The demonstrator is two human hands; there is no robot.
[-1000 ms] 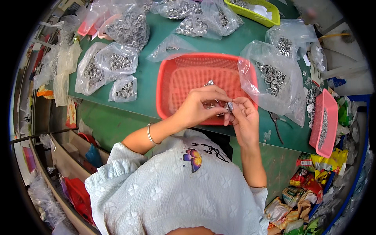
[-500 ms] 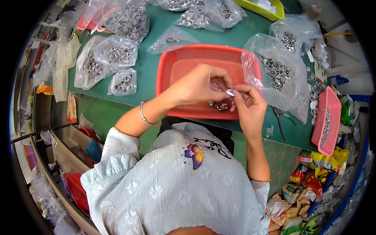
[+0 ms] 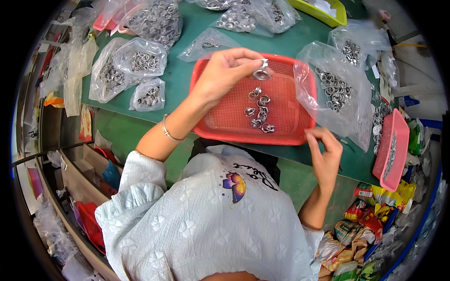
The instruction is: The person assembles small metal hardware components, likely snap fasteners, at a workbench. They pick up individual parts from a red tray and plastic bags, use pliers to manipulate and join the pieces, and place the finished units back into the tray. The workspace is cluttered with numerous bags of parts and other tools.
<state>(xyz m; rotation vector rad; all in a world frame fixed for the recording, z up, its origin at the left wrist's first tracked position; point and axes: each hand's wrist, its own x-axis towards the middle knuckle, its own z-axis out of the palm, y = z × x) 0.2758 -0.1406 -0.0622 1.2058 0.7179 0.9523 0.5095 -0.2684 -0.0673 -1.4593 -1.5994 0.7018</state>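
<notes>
Over the back of the red mesh basket (image 3: 215, 133), my left hand (image 3: 224, 70) is closed in a pinch on shiny metal rings (image 3: 261, 71). Under it, several silver rings (image 3: 262, 112) lie loosely grouped on the basket floor. My right hand (image 3: 326, 149) is at the basket's front right corner, thumb and forefinger pressed together. Whatever sits between those fingertips, if anything, is too small to make out. Behind that hand, a pair of pliers (image 3: 343, 139) is mostly hidden on the table.
Clear bags of rings lie left (image 3: 149, 96) and right (image 3: 335, 89) of the basket on the green table (image 3: 183, 84). More bags and a yellow-green tray (image 3: 323, 11) stand at the back. A pink basket (image 3: 396, 140) tilts at the right edge, near colourful packets (image 3: 361, 210).
My hands were together over the basket, fingering a small shiny piece. My left hand has risen up and away with rings; my right hand has moved right and nearer to me.
</notes>
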